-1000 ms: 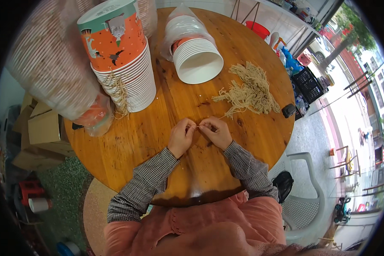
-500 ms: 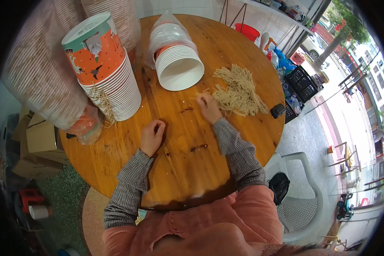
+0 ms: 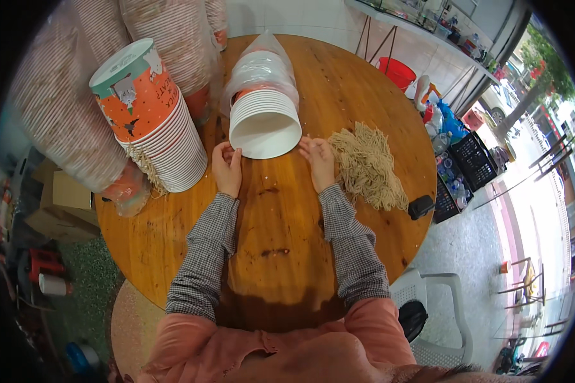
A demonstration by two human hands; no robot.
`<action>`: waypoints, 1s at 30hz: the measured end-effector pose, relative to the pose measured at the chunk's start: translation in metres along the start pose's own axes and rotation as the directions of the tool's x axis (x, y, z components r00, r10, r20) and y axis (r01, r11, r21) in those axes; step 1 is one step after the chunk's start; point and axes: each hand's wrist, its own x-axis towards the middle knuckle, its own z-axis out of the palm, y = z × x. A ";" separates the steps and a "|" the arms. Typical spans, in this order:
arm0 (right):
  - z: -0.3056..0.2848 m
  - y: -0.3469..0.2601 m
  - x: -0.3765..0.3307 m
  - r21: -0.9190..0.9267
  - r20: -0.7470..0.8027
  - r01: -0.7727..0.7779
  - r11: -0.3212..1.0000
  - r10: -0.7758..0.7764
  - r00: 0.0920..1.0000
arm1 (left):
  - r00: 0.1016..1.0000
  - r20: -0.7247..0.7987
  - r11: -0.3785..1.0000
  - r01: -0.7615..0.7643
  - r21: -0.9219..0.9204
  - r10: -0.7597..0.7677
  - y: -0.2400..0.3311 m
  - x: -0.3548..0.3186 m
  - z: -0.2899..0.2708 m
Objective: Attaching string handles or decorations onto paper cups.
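A stack of white-rimmed paper buckets lies on its side in a clear plastic sleeve, its open mouth toward me. My left hand is at the left of the lowest rim, thumb and fingers apart, touching or nearly touching it. Just off the right side of that rim is my right hand, fingers loosely spread and nothing visible in them. A pile of tan strings lies right of that hand. To the left, another bucket stack stands upside down, orange and green on top, with tan strings hanging on its side.
Tall plastic-wrapped bucket stacks crowd the left rim of the round wooden table. A small black object sits by the right edge. Beyond are a red bucket, black crates and a grey plastic chair.
Both hands have moved forward to the mouth of the lying bucket stack. My right hand has come away from the string pile's near-left side. The view has shifted slightly.
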 end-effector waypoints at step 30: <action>-0.001 -0.050 -0.054 0.016 -0.007 -0.006 1.000 0.006 1.000 | 0.974 0.191 0.955 -0.058 -0.290 0.118 0.049 -0.037 -0.038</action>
